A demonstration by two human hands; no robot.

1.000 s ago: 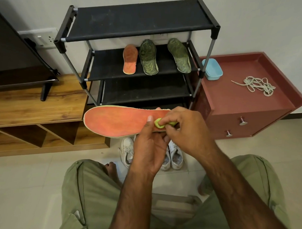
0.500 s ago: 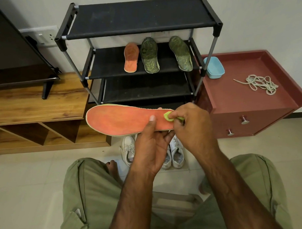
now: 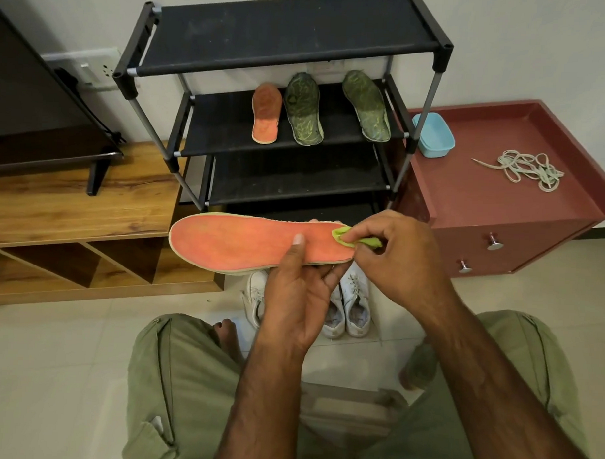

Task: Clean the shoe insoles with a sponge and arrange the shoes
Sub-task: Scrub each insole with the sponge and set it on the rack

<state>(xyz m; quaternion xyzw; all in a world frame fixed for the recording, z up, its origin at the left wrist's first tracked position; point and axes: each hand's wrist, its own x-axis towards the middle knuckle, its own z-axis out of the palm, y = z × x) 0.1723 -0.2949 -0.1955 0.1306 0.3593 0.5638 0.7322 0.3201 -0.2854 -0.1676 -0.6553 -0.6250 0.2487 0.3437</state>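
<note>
My left hand (image 3: 297,299) holds an orange insole (image 3: 232,242) flat from below, thumb pressed on its top. My right hand (image 3: 401,256) pinches a small yellow-green sponge (image 3: 343,236) against the insole's right end. On the middle shelf of the black shoe rack (image 3: 301,40) lie a second orange insole (image 3: 265,114) and two green insoles (image 3: 303,109), (image 3: 365,106). White shoes (image 3: 355,308) stand on the floor under my hands, partly hidden by them.
A red cabinet (image 3: 483,204) to the right carries a blue tub (image 3: 433,134) and a heap of white laces (image 3: 527,170). A wooden TV unit (image 3: 72,200) with a screen stands to the left. My knees in green trousers fill the bottom of the view.
My right hand has slid the sponge rightward along the insole toward its end. The left hand keeps its hold.
</note>
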